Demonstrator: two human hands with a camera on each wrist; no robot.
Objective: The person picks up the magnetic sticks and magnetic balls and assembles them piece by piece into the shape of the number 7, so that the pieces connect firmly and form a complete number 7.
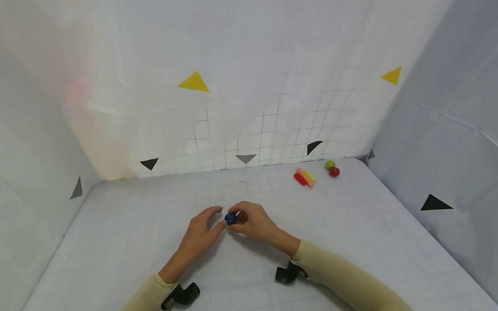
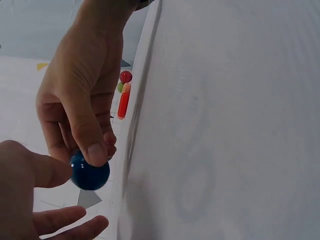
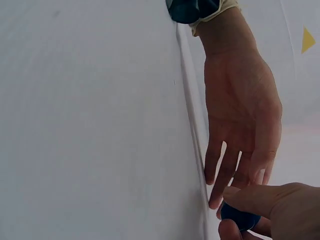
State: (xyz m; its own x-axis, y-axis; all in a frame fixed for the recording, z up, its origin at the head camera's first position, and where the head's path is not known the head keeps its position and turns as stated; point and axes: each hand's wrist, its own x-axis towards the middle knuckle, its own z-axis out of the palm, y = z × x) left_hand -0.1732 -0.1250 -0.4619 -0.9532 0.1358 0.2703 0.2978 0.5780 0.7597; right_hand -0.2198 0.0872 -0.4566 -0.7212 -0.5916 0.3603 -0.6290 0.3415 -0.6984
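Note:
A small glossy dark-blue ball (image 1: 231, 219) is between the two hands above the white table. My right hand (image 1: 254, 222) pinches it between thumb and fingers; in the left wrist view that thumb lies over the upper side of the ball (image 2: 90, 174). From the other side, my left hand (image 1: 200, 233) reaches in with thumb and fingers spread. Its thumb tip is right at the ball's edge, and whether it touches cannot be told. In the right wrist view, the right thumb and fingers cover part of the ball (image 3: 241, 218).
Toward the back right of the table (image 1: 163, 194) lie a red stick (image 1: 300, 179), an orange stick (image 1: 305, 177) and a yellow-green stick (image 1: 310, 176). Beyond them sit a green ball (image 1: 330, 165) and a red ball (image 1: 334, 172). White sheet walls enclose the back and sides.

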